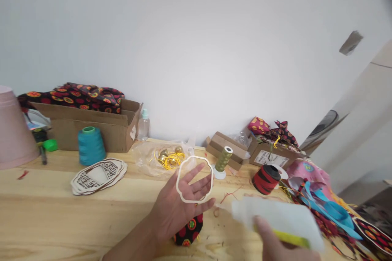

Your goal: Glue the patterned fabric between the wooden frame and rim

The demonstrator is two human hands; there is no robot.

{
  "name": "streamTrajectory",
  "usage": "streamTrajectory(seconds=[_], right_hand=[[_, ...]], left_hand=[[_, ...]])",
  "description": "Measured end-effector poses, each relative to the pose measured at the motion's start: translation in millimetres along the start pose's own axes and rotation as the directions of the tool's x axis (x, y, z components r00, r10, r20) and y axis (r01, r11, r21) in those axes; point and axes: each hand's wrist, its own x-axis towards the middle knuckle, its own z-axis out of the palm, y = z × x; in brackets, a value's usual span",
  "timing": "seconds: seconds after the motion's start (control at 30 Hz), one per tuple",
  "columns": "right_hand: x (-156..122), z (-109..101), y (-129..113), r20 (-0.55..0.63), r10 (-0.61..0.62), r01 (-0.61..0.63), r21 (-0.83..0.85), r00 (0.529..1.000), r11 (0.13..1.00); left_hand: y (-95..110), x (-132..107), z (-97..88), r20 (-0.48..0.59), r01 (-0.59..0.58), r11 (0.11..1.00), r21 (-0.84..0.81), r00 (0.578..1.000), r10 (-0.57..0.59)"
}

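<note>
My left hand [179,206] is palm up over the wooden table [61,212], fingers spread, with a pale wooden ring frame [194,179] resting on the fingers. My right hand [281,244] at the lower right grips a white glue bottle [275,218] with a yellow label. Its nozzle points left toward the frame, just short of it. Under my left hand lies a small black pouch with red and orange dots [188,231].
A teal thread cone [90,145], a stack of cut wooden panels [98,175], a cardboard box with patterned fabric [88,124], a bag of gold bells [168,157], an olive spool [223,160], a red ribbon roll [266,178] and blue ribbons [329,208] lie around.
</note>
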Motion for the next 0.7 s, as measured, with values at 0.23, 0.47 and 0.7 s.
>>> streamTrajectory(seconds=[0.23,0.47,0.7], right_hand=[[43.2,-61.6,-2.9,0.126,0.463,-0.468,0.444,0.877,0.764],[70.1,-24.7,7.3,0.472,0.7,-0.807,0.529,0.536,0.263],[107.0,-16.8,35.0,0.442,0.681,-0.762,0.589,0.584,0.27]], left_hand=[[9.5,-1.5,3.7,-0.023,-0.037,0.999,-0.007,0.999,0.037],[7.8,1.0,-9.1,-0.072,0.075,0.997,0.003,0.995,-0.074],[15.4,8.6,-12.3,-0.232,0.076,0.992,0.099,0.971,-0.051]])
